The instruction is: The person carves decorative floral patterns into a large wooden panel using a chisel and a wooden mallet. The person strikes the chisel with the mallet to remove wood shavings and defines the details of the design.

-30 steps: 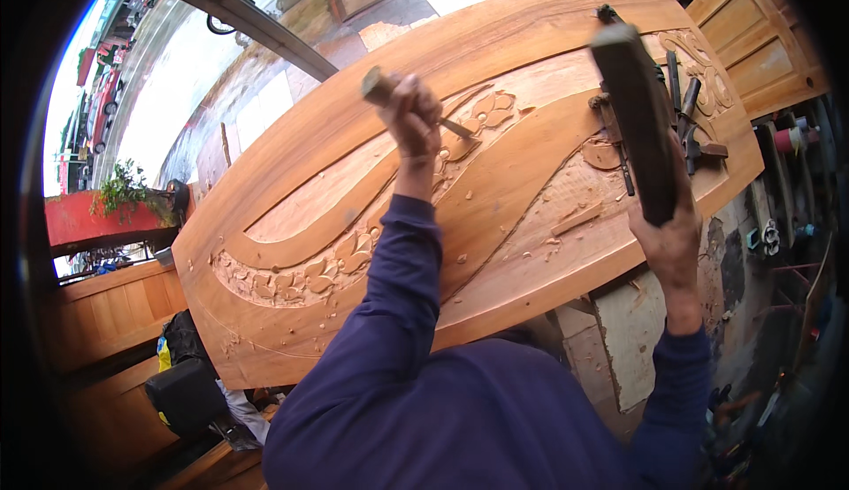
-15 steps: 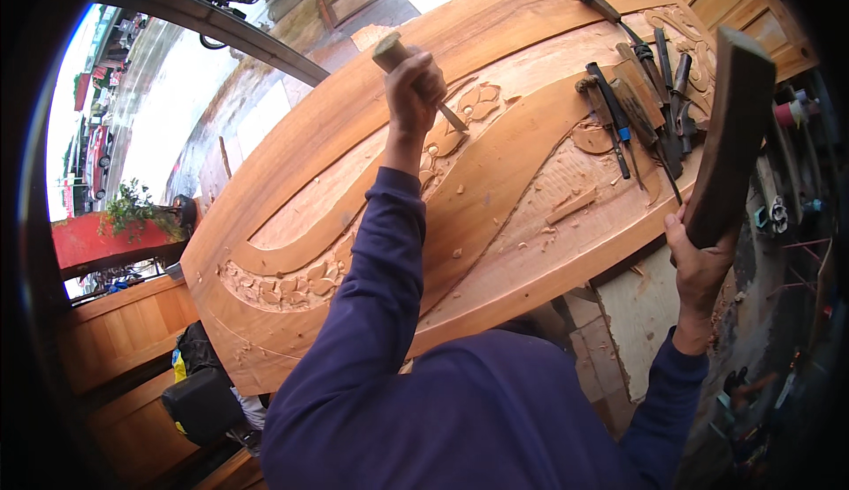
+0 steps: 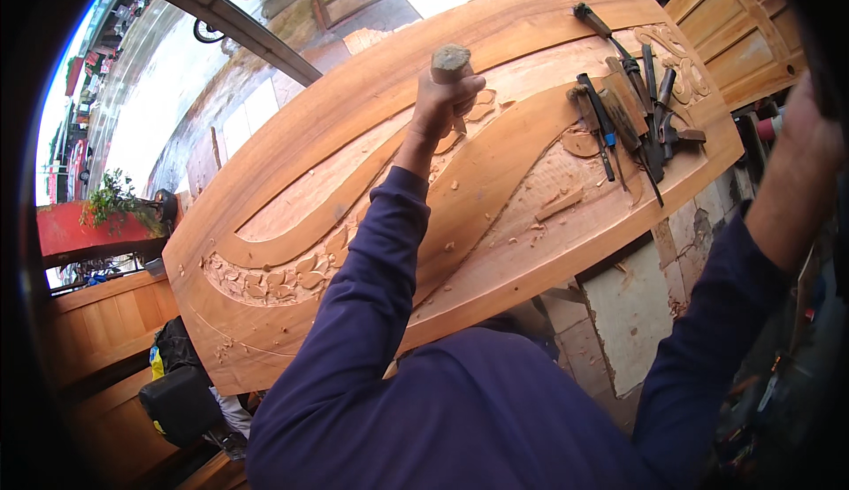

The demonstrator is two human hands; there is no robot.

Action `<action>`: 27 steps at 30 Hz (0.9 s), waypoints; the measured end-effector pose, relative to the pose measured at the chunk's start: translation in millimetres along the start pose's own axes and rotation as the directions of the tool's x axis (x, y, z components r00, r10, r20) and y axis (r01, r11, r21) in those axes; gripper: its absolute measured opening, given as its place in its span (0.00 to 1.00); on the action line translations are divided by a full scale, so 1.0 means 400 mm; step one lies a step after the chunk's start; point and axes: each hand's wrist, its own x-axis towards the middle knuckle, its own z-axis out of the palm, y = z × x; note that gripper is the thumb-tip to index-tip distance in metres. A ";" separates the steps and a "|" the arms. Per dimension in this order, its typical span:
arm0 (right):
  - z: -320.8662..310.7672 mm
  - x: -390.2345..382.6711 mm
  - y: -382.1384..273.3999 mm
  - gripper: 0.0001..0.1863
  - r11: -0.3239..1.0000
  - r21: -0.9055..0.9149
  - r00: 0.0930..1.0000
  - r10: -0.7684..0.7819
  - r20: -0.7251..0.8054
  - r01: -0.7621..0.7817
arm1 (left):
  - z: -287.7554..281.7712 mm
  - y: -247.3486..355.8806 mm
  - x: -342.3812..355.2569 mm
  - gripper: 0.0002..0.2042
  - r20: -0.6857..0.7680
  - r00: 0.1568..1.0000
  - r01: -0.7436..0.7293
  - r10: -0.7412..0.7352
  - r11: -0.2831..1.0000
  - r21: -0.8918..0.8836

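My left hand (image 3: 433, 108) is closed around the wooden handle of a carving chisel (image 3: 451, 58). The chisel's blade reaches down to carved leaf relief on a large wooden panel (image 3: 478, 216), partly hidden by the fingers. At the far right, my right hand (image 3: 803, 149) is raised and blurred, closed on a dark wooden mallet (image 3: 828, 74) that mostly runs off into the dark rim. Carved flowers (image 3: 283, 282) fill the curved band at the panel's left end. Small wood chips lie scattered over the surface.
Several carving tools (image 3: 615, 123) lie in a cluster on the panel's right part, one tip over the near edge. A panelled door (image 3: 734, 26) stands at the far right. A black case (image 3: 181, 404) sits at lower left, and a red planter (image 3: 88, 235) at far left.
My right hand has swung up and outward to the right with the mallet. My left hand has tilted the chisel more upright and appears slightly farther right. The whole view has shifted a little.
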 end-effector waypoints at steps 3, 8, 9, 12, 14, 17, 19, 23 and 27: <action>0.162 -0.173 0.003 0.31 0.976 -0.189 0.940 -0.044 0.338 0.113 | -0.027 0.013 -0.016 0.10 -0.017 1.000 0.001 0.003 0.971 0.239; 0.147 -0.252 -0.003 0.44 0.935 -0.352 0.748 0.204 0.631 0.042 | 0.001 -0.009 -0.044 0.12 -0.056 0.998 0.058 -0.041 0.932 0.358; 0.137 -0.273 0.020 0.47 0.942 -0.323 0.750 0.277 0.601 -0.089 | -0.011 -0.009 -0.043 0.12 -0.035 0.997 0.076 -0.068 0.938 0.338; 0.218 -0.296 -0.016 0.42 0.864 0.109 0.864 0.467 0.189 -0.491 | -0.021 -0.008 -0.048 0.12 -0.030 0.994 0.111 -0.107 0.950 0.293; 0.211 -0.329 0.009 0.45 0.946 -0.007 0.905 0.311 0.288 -0.323 | -0.004 0.002 -0.046 0.12 -0.014 0.993 0.120 -0.121 0.947 0.297; 0.172 -0.326 0.006 0.52 0.951 -0.244 0.703 0.304 0.643 -0.188 | 0.001 0.013 -0.044 0.11 -0.005 0.990 0.133 -0.138 0.938 0.320; 0.164 -0.348 0.017 0.52 0.941 -0.237 0.706 0.337 0.623 -0.240 | -0.022 0.002 -0.034 0.11 -0.007 0.977 0.204 -0.214 0.920 0.335; 0.163 -0.446 0.014 0.50 0.931 -0.146 0.765 0.359 0.535 -0.335 | -0.040 -0.017 -0.023 0.09 -0.128 0.987 -0.090 0.092 0.996 0.024; 0.106 -0.696 -0.010 0.49 0.536 -0.046 0.489 0.799 0.349 -0.843 | -0.328 0.159 -0.095 0.11 -0.213 0.900 -0.435 0.380 0.748 -0.502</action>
